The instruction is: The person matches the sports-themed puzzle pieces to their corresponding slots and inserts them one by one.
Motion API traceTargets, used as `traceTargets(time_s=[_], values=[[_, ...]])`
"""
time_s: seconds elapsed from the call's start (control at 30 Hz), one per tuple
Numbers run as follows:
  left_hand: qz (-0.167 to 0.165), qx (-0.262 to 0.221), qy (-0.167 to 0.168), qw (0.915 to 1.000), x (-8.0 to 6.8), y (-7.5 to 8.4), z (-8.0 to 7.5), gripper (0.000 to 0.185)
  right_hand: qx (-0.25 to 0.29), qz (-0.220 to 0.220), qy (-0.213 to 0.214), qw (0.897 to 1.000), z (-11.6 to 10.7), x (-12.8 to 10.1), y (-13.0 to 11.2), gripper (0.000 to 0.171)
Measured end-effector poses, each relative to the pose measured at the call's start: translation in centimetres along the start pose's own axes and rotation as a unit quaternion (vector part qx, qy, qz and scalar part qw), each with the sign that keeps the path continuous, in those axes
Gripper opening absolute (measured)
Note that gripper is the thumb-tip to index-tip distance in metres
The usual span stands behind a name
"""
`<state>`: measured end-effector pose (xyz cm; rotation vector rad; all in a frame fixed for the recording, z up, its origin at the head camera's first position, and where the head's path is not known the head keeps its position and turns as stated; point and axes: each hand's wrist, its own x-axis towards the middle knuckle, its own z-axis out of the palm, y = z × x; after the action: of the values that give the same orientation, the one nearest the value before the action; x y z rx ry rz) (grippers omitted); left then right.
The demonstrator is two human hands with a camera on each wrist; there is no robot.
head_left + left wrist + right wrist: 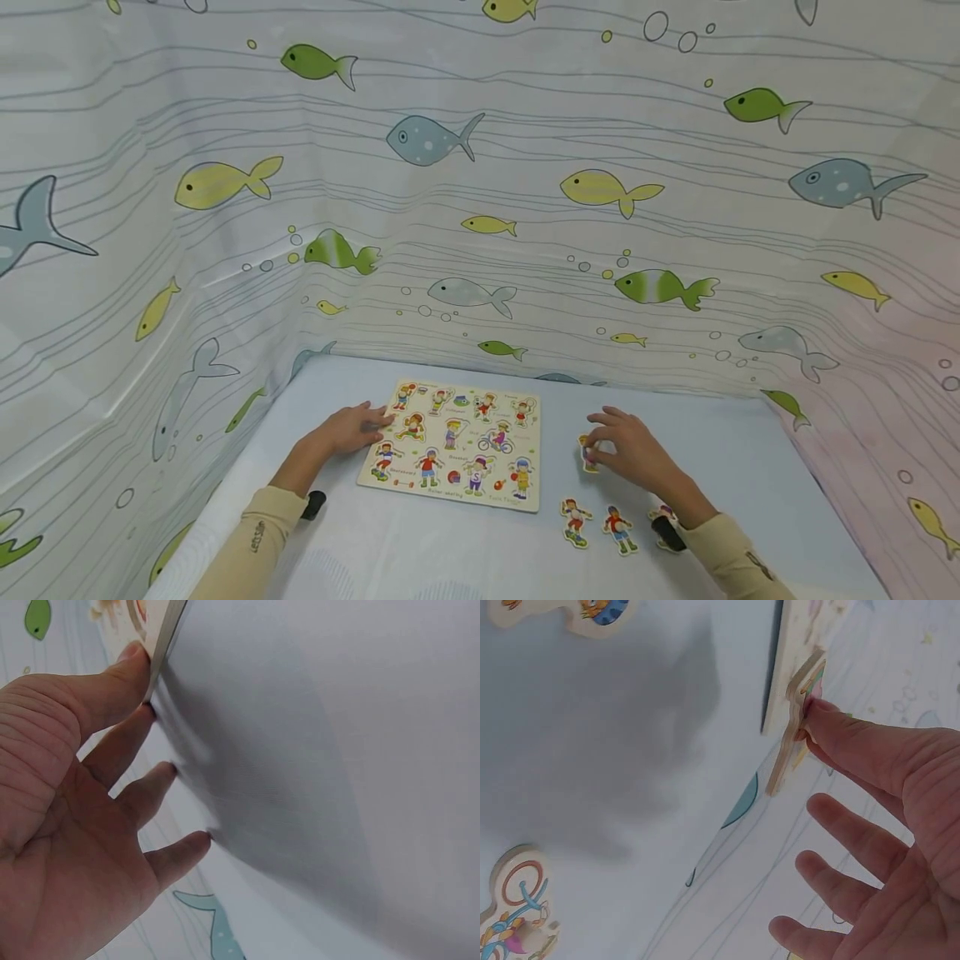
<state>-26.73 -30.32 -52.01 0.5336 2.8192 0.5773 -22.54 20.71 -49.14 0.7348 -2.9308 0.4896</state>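
Observation:
My left hand [348,429] is at the left edge of a wooden puzzle board [442,493] printed with children playing sports. Thumb and forefinger pinch that edge in the left wrist view, while the other fingers reach toward the tabletop. To the right of the board, my right hand [630,450] pinches a figure-shaped wooden puzzle piece [799,724] between thumb and forefinger. It is seen edge-on and raised off the table in the right wrist view, so most of its picture is hidden. The other right fingers are spread apart from it.
Nearer me lie a skateboarder piece [574,522] and a roller-skater piece [619,529]; another piece [663,512] is partly covered by the black wrist strap. A bicycle piece [521,900] lies on the table. A fish-patterned curtain [480,258] surrounds the white table.

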Motion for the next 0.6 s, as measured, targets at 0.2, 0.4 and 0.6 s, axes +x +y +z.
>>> traceTargets(time_s=[0.2, 0.4, 0.6], values=[[0.005, 0.001, 0.002, 1.0000, -0.1, 0.1, -0.1, 0.041, 0.011, -0.005, -0.001, 1.000, 0.2, 0.7, -0.9, 0.010], [0.005, -0.001, 0.003, 1.0000, -0.1, 0.0, 0.0, 0.041, 0.018, -0.009, -0.007, 1.000, 0.8, 1.5, -1.9, 0.010], [0.011, -0.007, 0.005, 0.9999, -0.1, -0.1, 0.1, 0.041, 0.027, -0.009, -0.015, 0.999, 1.1, 2.2, -3.0, 0.010]])
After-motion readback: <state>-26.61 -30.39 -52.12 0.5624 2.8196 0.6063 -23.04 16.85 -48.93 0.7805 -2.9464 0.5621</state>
